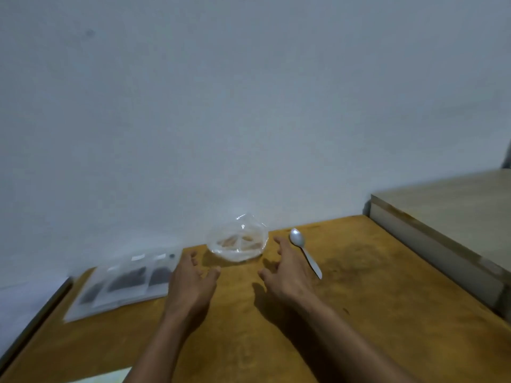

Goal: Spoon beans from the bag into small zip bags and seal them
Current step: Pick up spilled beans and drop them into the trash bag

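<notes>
A clear plastic bag [238, 239] with a few pale brown beans inside sits on the wooden table [345, 313] against the wall. A metal spoon [304, 251] lies just right of it, bowl toward the wall. Small zip bags [124, 283] holding dark contents lie flat in a row at the left. My left hand [192, 283] hovers over the table between the zip bags and the bean bag, fingers spread, holding nothing. My right hand [287, 268] is open too, just in front of the bean bag and close beside the spoon's handle.
A pale wooden box or cabinet top [448, 225] stands higher at the right edge of the table. A grey wall [249, 106] rises directly behind. A light sheet [107, 378] peeks in at the bottom edge. The table's left edge runs diagonally.
</notes>
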